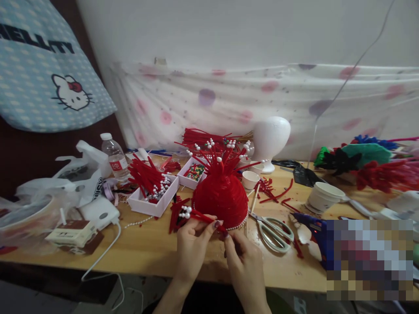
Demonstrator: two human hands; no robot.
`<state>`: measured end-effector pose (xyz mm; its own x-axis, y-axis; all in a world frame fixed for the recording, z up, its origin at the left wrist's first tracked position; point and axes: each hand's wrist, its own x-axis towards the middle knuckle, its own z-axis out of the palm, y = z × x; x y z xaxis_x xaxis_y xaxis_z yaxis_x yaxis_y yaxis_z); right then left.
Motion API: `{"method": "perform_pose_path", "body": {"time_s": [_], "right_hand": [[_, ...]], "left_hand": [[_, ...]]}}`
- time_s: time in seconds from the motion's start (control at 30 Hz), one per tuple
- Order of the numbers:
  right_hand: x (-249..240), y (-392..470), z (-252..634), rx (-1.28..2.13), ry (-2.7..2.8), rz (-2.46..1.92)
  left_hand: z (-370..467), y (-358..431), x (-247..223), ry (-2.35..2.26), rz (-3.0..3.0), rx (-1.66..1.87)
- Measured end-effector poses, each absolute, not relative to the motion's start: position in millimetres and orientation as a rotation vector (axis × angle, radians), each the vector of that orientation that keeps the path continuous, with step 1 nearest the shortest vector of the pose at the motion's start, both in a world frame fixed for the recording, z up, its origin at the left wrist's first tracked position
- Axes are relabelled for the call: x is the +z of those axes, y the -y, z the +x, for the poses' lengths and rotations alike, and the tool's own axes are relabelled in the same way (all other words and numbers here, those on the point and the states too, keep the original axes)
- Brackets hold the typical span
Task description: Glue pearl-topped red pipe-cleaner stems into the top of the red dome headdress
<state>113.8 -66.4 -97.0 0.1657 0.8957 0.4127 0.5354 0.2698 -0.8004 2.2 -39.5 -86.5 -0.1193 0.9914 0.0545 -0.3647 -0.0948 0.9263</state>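
Near the front edge of the table, my left hand (pixel 192 244) pinches red pipe cleaner stems (pixel 200 214) tipped with white pearl beads (pixel 186 212). My right hand (pixel 245 257) is closed on the other end of the same stems, its fingertips partly hidden. Just behind both hands stands a red dome-shaped headpiece (pixel 221 194). A string of small pearls runs along its lower rim, and red stems with white beads fan out from its top. Scissors (pixel 274 233) with pale handles lie to the right of my right hand.
Left are a box of red stems and beads (pixel 166 201), a water bottle (pixel 114 159) and a white charger with cable (pixel 101 211). Behind stand a smaller bead box (pixel 184 179) and a white foam head (pixel 271 135). Right are paper cups (pixel 324 198) and a blue glue gun (pixel 310 224).
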Motion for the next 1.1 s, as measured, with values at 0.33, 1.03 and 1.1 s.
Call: {"method": "perform_pose_path", "body": {"time_s": [0.33,1.03,1.1], "right_hand": [[-99,77,135,0.618,1.355,-1.400],[-113,69,290,-0.252,0.930,-2.285],[-114,58,303,-0.259,1.048,-2.283]], "left_hand": [[-13,23,-80,-1.030,0.916,1.589],[-25,29,-107,-1.304,1.005,1.671],[-25,29,-111,-1.314,0.995,1.617]]}}
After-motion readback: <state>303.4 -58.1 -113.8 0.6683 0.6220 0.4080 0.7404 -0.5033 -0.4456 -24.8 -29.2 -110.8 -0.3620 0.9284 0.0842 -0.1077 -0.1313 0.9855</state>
